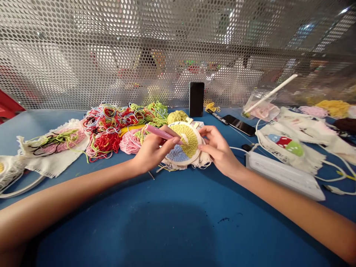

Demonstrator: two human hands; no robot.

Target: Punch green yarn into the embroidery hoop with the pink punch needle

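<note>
My left hand [155, 148] is closed around a pink punch needle [158, 131], its tip against the stitched face of a round embroidery hoop [199, 142]. Yellow-green loops fill most of the cloth, with a light blue patch at the lower left and a small pale spot near the middle. My right hand [218, 148] grips the hoop's right rim between thumb and fingers, holding it tilted up above the table. Fringed cloth edges hang below the hoop. The needle's point is too small to make out.
Tangled yarn [111, 126] heaps behind my left hand, beside a pink yarn bundle [130, 141]. An upright phone [196, 99] leans at the back against perforated metal. To the right lie another phone [239, 125], a white power strip [283, 176] with cables, and stitched cloth [292, 146].
</note>
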